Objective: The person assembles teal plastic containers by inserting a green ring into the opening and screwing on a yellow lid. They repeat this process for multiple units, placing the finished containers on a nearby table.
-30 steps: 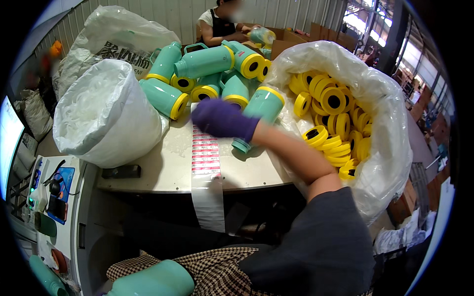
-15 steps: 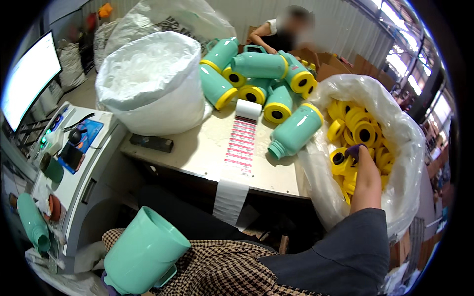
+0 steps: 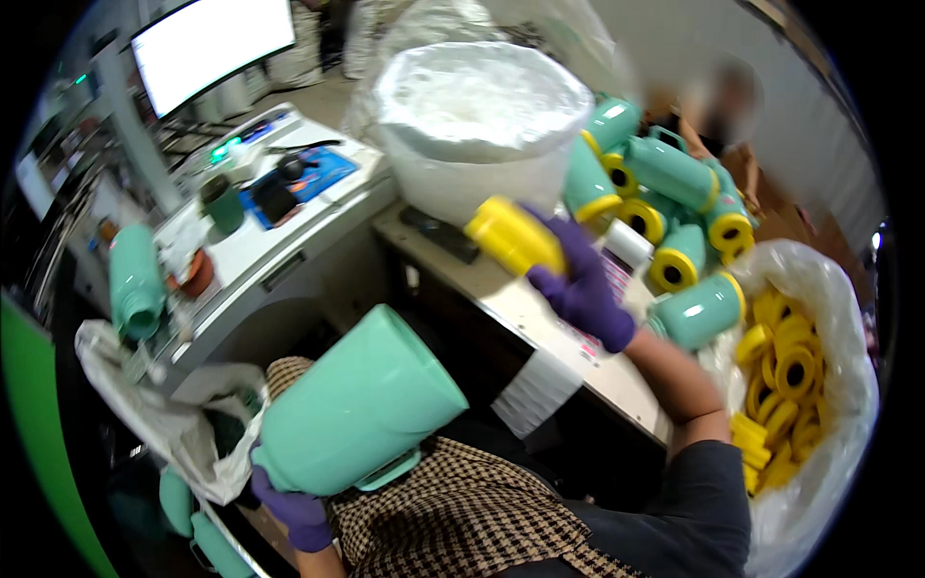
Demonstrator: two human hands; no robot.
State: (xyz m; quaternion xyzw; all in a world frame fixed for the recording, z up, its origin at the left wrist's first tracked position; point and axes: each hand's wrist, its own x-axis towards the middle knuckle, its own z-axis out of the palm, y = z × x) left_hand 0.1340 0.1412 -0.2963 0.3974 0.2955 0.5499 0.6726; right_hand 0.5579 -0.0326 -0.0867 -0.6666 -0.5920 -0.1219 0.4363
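Note:
My left hand [image 3: 292, 508], in a purple glove, grips a mint-green plastic jug body [image 3: 361, 414] at its narrow lower-left end. The jug lies tilted over my lap, its wide open end pointing up and to the right and its handle on the underside. In front of me, above the table edge, my purple-gloved right hand [image 3: 590, 284] is closed on a yellow ring-shaped base cap [image 3: 515, 236], slightly blurred. A gap separates the cap from the jug's open end. My left fingers are partly hidden behind the jug.
Finished-looking green jugs [image 3: 670, 173] with yellow bases crowd the table's far right. A clear bag [image 3: 848, 385] of yellow caps stands at right, a white sack [image 3: 462, 183] behind. A label roll [image 3: 626, 246] lies on the table. Left is a desk with a monitor [image 3: 212, 48]. Another person sits beyond.
My right hand has come out of the bag of yellow caps with one and swung left over the table edge. The view has turned left. My left hand still holds the jug.

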